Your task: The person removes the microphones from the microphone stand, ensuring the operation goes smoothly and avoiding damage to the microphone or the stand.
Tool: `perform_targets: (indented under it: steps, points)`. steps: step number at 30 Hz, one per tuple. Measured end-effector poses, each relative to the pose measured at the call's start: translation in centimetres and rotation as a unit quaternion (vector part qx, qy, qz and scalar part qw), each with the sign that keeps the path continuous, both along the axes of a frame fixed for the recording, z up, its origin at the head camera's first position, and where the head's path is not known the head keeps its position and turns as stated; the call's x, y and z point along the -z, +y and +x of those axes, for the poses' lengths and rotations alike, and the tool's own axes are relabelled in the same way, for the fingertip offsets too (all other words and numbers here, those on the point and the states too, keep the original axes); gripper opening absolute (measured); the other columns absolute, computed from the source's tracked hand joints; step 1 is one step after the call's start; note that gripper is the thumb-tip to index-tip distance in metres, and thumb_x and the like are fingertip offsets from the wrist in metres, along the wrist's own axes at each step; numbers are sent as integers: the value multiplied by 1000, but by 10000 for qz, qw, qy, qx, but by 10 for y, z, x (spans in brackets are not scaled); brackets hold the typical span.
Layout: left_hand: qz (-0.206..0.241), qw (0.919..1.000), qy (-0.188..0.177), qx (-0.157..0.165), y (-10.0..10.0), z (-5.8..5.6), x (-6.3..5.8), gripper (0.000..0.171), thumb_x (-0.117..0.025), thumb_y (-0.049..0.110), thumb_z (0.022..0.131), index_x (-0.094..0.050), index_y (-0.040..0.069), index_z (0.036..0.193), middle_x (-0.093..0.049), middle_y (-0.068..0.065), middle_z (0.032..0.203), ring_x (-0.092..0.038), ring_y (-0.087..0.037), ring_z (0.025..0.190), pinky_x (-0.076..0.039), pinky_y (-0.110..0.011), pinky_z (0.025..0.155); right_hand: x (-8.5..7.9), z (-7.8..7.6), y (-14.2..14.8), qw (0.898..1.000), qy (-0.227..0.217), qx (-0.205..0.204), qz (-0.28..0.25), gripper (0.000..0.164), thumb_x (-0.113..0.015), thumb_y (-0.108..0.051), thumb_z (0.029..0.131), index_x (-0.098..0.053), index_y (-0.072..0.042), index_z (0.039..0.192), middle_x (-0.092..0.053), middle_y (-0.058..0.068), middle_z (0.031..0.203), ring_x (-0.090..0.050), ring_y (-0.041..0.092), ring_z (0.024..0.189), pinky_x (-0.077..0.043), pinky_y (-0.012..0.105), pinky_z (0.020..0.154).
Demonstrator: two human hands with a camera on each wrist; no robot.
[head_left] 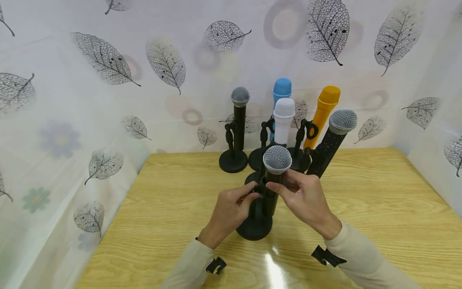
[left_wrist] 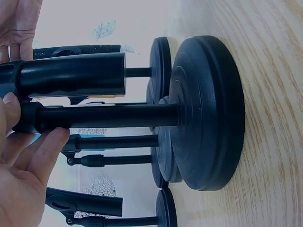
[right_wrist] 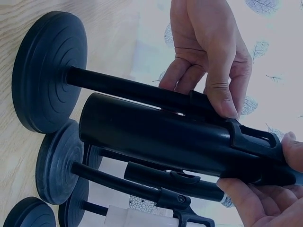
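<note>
A black microphone (head_left: 277,159) with a silver mesh head sits in the clip of a black desktop microphone stand (head_left: 254,229), close in front of me. My right hand (head_left: 306,196) grips the microphone's upper body just below its head, with thumb and fingers on either side of body and clip. From the other side, my left hand (head_left: 231,208) pinches the stand at the joint under the clip. In the right wrist view the microphone's handle (right_wrist: 151,135) runs alongside the stand's pole (right_wrist: 128,88). The stand's round base (left_wrist: 208,118) rests on the table.
Behind stand several microphones on similar stands: a black one (head_left: 240,120), a blue one (head_left: 281,89), a white one (head_left: 284,114), a yellow one (head_left: 325,108) and a speckled black one (head_left: 330,144). A leaf-patterned cloth (head_left: 202,100) backs the wooden table (head_left: 173,176).
</note>
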State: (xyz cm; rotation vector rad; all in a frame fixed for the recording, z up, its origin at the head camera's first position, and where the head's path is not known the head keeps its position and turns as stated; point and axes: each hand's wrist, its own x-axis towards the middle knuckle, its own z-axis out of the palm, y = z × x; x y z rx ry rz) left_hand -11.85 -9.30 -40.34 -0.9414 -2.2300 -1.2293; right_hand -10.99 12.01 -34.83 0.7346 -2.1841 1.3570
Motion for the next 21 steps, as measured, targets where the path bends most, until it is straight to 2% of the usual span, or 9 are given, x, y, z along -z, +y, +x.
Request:
perform_targets:
  steps: [6,21]
  points:
    - [26,10000,25,47,0,0,0,24,-69,9,97,-72,3,120,-69,-5,81,-47,-3,58,-42,-13,55,0,0,0,10000,-19,-3,-22,20,-83,1,82,-75,-2,101,-77,3,86,-73,10,75,-56,20,65]
    - [-19,9999,162,51,-1,-1,-1,27,-70,9,97,-71,1,122,-73,-4,85,-48,-1,57,-43,-12,55,-1,0,1,9999,-112,20,-38,22,-82,2,82,-75,-1,102,-77,3,86,-73,8,77,-56,20,66]
